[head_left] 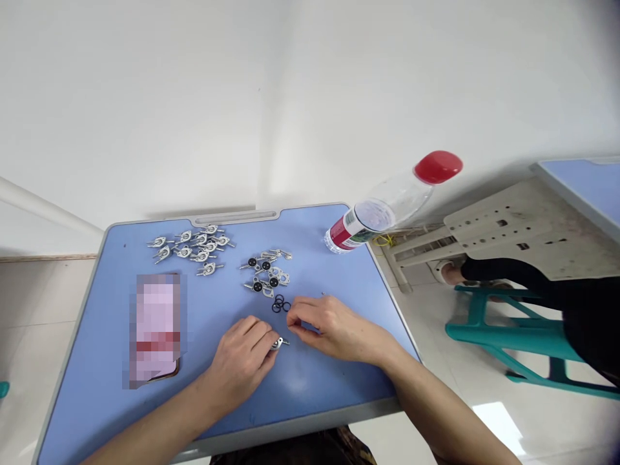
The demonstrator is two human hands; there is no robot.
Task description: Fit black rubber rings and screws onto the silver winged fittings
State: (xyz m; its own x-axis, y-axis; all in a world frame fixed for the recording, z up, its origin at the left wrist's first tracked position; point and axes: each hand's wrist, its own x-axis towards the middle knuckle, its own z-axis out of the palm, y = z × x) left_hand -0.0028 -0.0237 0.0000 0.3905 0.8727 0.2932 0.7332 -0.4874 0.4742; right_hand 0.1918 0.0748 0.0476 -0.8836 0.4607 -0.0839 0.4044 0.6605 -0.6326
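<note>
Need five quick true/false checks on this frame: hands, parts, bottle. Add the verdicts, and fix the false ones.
1. The left hand holds a small metal part. True.
2. The bottle has a blue cap. False: the cap is red.
3. The loose black rings lie nearer the right hand than the left. True.
4. The right hand grips the bottle. False: it is beside the black rings, apart from the bottle.
5. Other metal parts lie on the blue table, beyond the left hand. True.
</note>
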